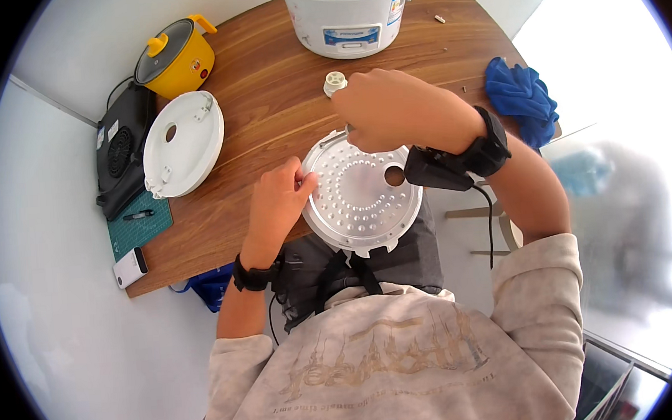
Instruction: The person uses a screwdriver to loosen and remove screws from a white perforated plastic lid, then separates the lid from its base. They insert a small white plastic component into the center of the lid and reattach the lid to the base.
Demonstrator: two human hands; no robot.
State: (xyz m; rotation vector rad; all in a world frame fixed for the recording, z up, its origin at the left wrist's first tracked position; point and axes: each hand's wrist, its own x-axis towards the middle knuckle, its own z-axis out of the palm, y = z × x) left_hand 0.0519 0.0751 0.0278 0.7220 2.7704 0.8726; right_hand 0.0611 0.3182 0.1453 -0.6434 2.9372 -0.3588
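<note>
Sitting at one wooden table (283, 98), we face one white rice cooker (347, 13) at its far edge. One white outer lid (186, 142) lies to the left, beside one yellow mini pot (177, 58) and one black appliance (121, 150). Near the table's front edge we hold one dimpled metal inner lid plate (358, 197): our left hand (278, 202) pinches its left rim, our right hand (395, 110) is closed on something at its top rim that we cannot make out. One blue cloth (521, 95), one small white cap (334, 81) just beyond the right hand, one white phone (129, 267).
</note>
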